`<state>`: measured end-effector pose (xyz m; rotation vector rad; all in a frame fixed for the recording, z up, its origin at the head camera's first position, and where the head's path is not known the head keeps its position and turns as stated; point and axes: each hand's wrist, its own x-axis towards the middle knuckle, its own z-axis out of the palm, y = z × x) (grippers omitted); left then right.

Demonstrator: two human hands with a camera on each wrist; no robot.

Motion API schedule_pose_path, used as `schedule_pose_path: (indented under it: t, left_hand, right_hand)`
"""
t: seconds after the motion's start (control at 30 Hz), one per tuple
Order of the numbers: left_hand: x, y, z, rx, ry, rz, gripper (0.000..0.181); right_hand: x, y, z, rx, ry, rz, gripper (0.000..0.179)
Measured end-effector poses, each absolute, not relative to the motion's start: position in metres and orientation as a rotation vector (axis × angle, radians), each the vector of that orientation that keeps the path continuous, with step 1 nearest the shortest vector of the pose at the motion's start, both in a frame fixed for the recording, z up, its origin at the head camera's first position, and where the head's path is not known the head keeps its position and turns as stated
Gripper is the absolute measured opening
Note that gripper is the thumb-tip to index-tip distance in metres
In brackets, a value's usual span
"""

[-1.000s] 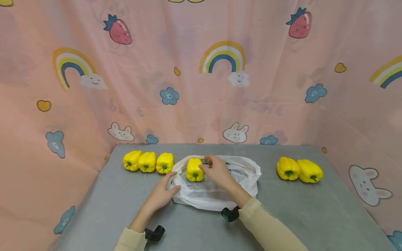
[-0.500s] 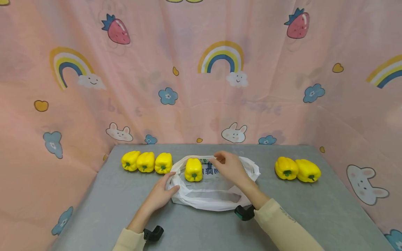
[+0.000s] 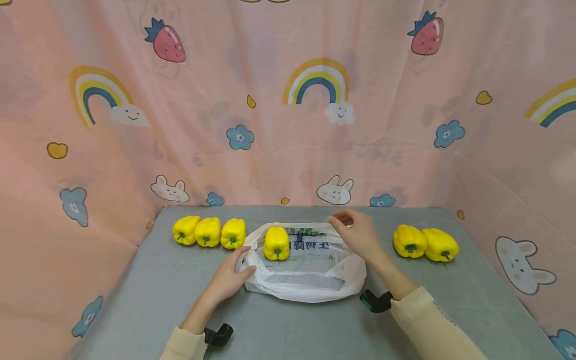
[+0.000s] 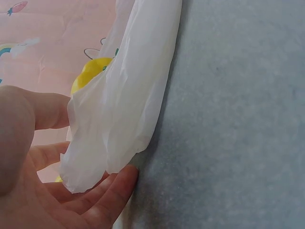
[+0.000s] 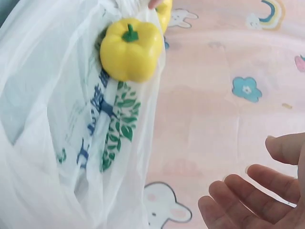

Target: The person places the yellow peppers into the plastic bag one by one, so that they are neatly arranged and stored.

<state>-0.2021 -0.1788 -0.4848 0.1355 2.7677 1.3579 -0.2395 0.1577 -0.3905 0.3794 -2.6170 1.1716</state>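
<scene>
In the head view a white plastic bag [image 3: 310, 295] lies with its mouth spread open toward me. One yellow bell pepper [image 3: 276, 243] sits inside its left part, stem facing me. My left hand [image 3: 229, 275] is at the bag's left edge, thumb and fingers apart. In the left wrist view the bag's edge [image 4: 88, 157] hangs between that thumb and the fingers, touching them. Just beyond the back right corner of the bag is my right hand [image 3: 357, 235], its fingers loosely bent. The right wrist view shows this hand [image 5: 267, 195] with nothing in it, apart from the bag.
Three yellow bell peppers stand in a row left of the bag, the closest one [image 3: 234, 233] near my left fingertips. Two more peppers [image 3: 410, 241] sit to the right. The grey table [image 3: 288, 330] ends at a pink patterned curtain [image 3: 202, 125] behind.
My right hand has moved right, away from beside the pepper in the bag to the bag's back right corner, uncovering printed writing. The left hand and the peppers stay in place.
</scene>
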Motion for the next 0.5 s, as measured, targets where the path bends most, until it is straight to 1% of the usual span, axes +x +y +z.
schedule_pose_path:
  t: [0.27, 0.5]
  left_hand:
    - [-0.204, -0.179, -0.488, 0.129, 2.760, 1.363, 0.056]
    - [-0.204, -0.181, -0.488, 0.138, 2.763, 1.366, 0.056]
  right_hand:
    - [-0.236, 0.193, -0.383, 0.296, -2.625, 1.167, 0.039]
    - [-0.234, 0.216, -0.385, 0.268, -2.594, 1.117, 0.040]
